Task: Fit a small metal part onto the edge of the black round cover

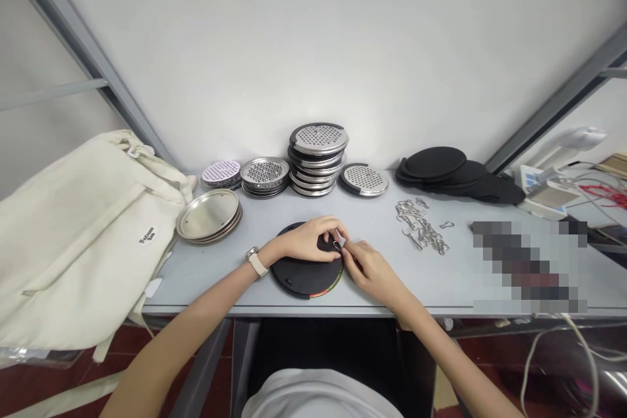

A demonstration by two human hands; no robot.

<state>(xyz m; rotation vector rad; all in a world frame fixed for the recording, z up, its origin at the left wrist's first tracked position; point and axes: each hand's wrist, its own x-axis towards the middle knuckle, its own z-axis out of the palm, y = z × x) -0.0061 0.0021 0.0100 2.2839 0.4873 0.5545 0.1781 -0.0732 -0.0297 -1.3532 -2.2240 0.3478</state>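
A round black disc (306, 274) lies flat near the table's front edge, with a metallic, coloured strip along its lower right rim. My left hand (313, 240) rests over it, thumb and curled fingers closed about a small metal clip (336, 245) at the disc's right side. From the right, my right hand (368, 269) pinches at the same clip, its fingertips almost meeting those of the left. How the clip sits on the disc is partly hidden by the fingers.
Behind stand a tall stack of round graters (321, 138), a single grater (365, 181), and lower grater stacks (265, 172). Metal discs (208, 214) sit left beside a cream bag (93, 228). Loose clips (424, 228) and black discs (435, 163) lie right.
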